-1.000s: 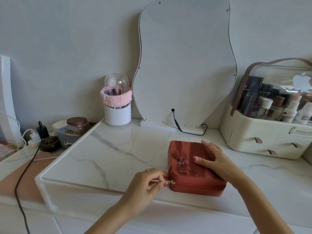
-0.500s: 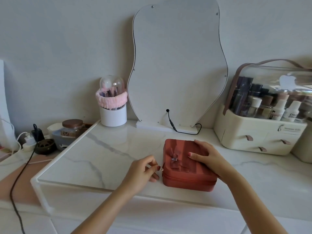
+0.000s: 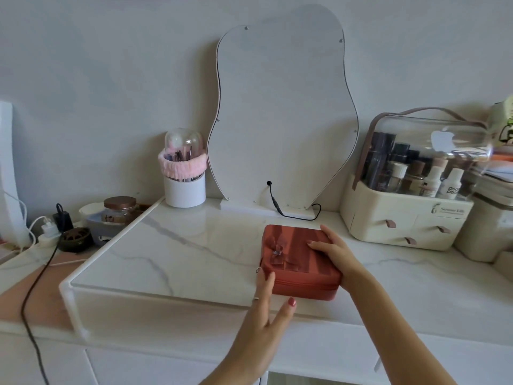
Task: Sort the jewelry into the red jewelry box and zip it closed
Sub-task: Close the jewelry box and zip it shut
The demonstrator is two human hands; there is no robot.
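Your right hand [image 3: 337, 252] lay flat w/ straight fingers pressing the lid of the red jewelry box [image 3: 301, 263], pinning it; nothing gripped. Your left hand [image 3: 266, 309] was released too, fingers straight, edge just touching the box's front-left corner, holding nothing. Box sat shut on the marble top [image 3: 172, 254], near the front edge, bow [image 3: 279, 252] up. Zipper pull [image 3: 258, 270] showed at the left corner, free of your fingers. Seam along the front looked closed, so I'd judge the zip step done or nearly done; couldn't tell re the far side. Next move, as I read it: check the zip ran fully round, then let go w/ both hands.

Around it: wavy mirror [image 3: 283, 112] behind w/ its cable [image 3: 294, 213] near the box's back edge, brush cup [image 3: 184, 187] back-left, cosmetics organizer [image 3: 408, 212] to the right, jar [image 3: 120, 209] and plugs off left. Nothing stood in the way of either hand; no loose jewelry was visible on the top.
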